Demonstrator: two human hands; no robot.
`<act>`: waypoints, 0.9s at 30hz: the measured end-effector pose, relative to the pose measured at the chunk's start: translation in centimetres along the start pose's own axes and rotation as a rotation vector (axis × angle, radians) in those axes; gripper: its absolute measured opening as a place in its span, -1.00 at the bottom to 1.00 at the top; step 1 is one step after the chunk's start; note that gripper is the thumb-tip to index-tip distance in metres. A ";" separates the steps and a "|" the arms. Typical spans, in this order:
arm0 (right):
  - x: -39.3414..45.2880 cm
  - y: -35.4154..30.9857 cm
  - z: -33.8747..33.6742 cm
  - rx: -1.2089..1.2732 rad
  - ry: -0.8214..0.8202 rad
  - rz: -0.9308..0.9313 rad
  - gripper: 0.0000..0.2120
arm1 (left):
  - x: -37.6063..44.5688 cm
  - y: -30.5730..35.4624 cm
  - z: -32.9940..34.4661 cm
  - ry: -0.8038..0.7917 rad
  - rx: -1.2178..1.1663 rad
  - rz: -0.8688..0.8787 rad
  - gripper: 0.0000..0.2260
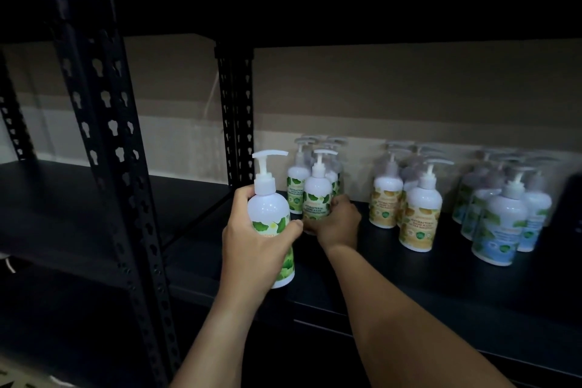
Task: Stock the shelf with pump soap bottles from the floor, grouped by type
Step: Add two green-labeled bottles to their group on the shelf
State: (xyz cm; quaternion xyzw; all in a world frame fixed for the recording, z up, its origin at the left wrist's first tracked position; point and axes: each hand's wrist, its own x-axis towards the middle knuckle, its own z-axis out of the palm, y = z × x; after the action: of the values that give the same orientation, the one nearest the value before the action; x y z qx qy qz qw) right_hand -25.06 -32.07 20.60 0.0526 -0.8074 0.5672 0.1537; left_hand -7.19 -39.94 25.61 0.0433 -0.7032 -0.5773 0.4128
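A black perforated steel upright point(104, 123) stands at nine o'clock. The left hand point(252, 249) is wrapped around a white green-leaf pump bottle point(271, 214), held upright above the black shelf board's point(393, 287) front edge. The right hand point(338, 224) is closed about the front bottle of the green-label cluster point(316, 189). At two o'clock stand yellow-label bottles point(420, 214), at three o'clock blue-label bottles point(500, 230). Bare board separates the groups.

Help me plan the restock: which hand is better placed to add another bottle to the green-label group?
Left. The left hand already holds a green-label bottle upright, just in front of the green-label group. The right hand is wrapped around the group's front bottle on the shelf.
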 end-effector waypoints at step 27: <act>-1.4 -1.8 -0.5 -0.138 -0.016 0.020 -0.24 | 0.2 -0.6 -0.3 -0.004 -0.004 0.043 -0.58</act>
State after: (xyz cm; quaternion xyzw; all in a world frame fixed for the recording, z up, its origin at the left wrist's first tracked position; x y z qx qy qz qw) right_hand -23.14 -32.37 21.93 0.0382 -0.8463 0.5112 0.1448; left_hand -7.44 -40.48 25.21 0.0260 -0.7037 -0.5697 0.4238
